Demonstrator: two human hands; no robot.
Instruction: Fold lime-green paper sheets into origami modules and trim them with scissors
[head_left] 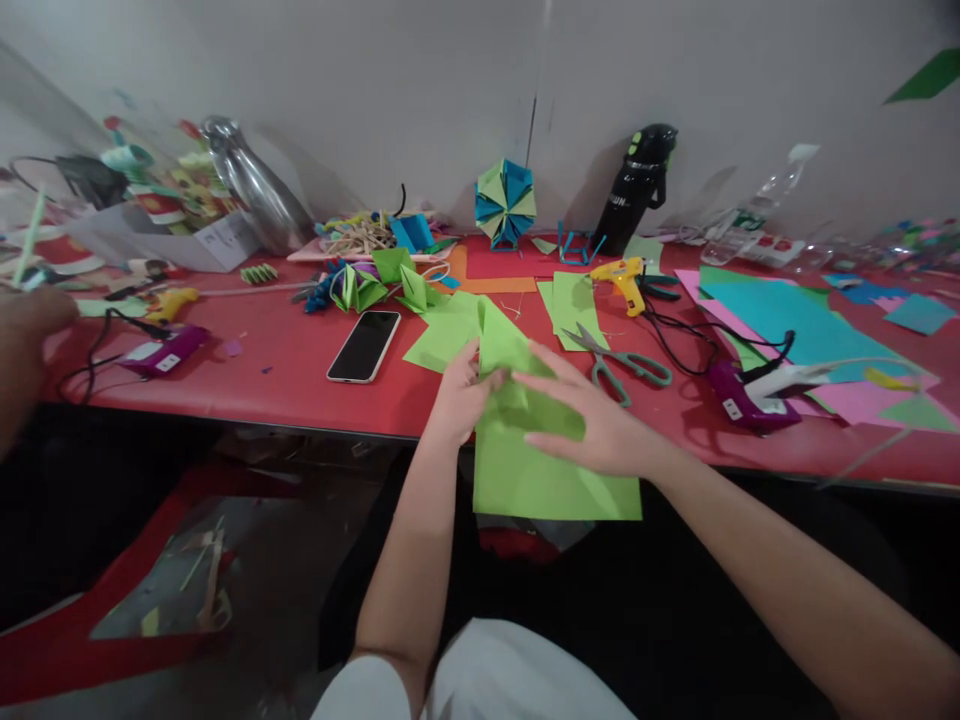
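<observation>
A large sheet of light green paper (544, 480) hangs partly over the table's front edge, its upper left corner folded up. My left hand (466, 390) pinches the sheet's left side between thumb and fingers. Over the sheet, my right hand (581, 410) is spread, its fingers apart and pointing left; whether the fingertips touch the paper is hard to tell. Behind my hands lie more green paper pieces (439, 340) and, to the right, a green strip (581, 305). Grey-handled scissors (622, 362) rest with open blades just beyond my right hand.
A phone (365, 346) lies left of my hands. To the right are a yellow glue gun (624, 280), a purple power box (754, 398) with cables, and coloured sheets (795, 320). A black bottle (636, 190) and a paper wheel (505, 204) stand behind. Another person's hand (34, 320) is at far left.
</observation>
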